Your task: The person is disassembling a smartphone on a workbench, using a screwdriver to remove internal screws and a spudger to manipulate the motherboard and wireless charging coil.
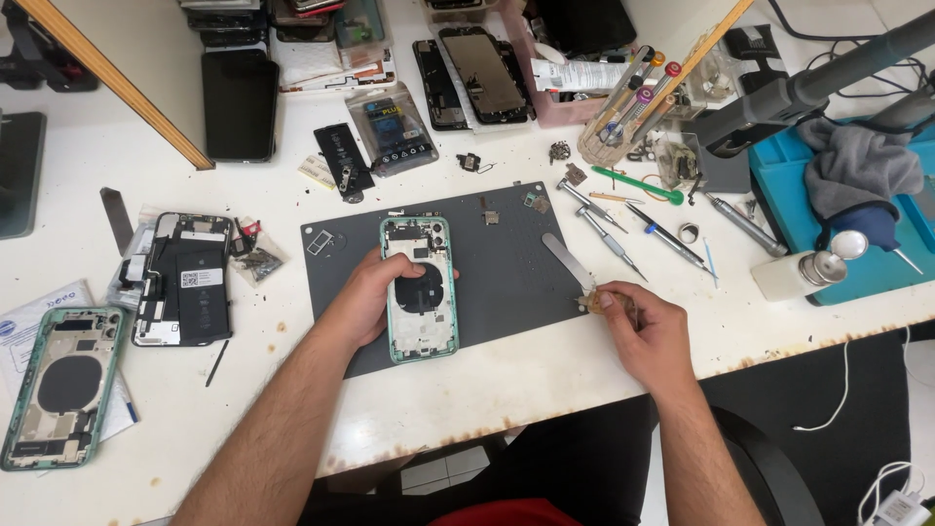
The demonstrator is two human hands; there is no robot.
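A mint-green phone housing (421, 288), opened with its insides up, lies on a dark grey work mat (506, 263). My left hand (365, 297) grips its left edge, thumb across the upper part. My right hand (643, 331) rests at the mat's right edge and pinches the wooden handle of a flat metal spatula (568, 261), whose blade points up and left over the mat.
A second green housing (63, 385) and a stripped phone body (185, 278) lie at the left. Screwdrivers (623, 229), tweezers and small parts sit right of the mat. Phones and batteries crowd the back; a blue tray (828, 195) stands far right.
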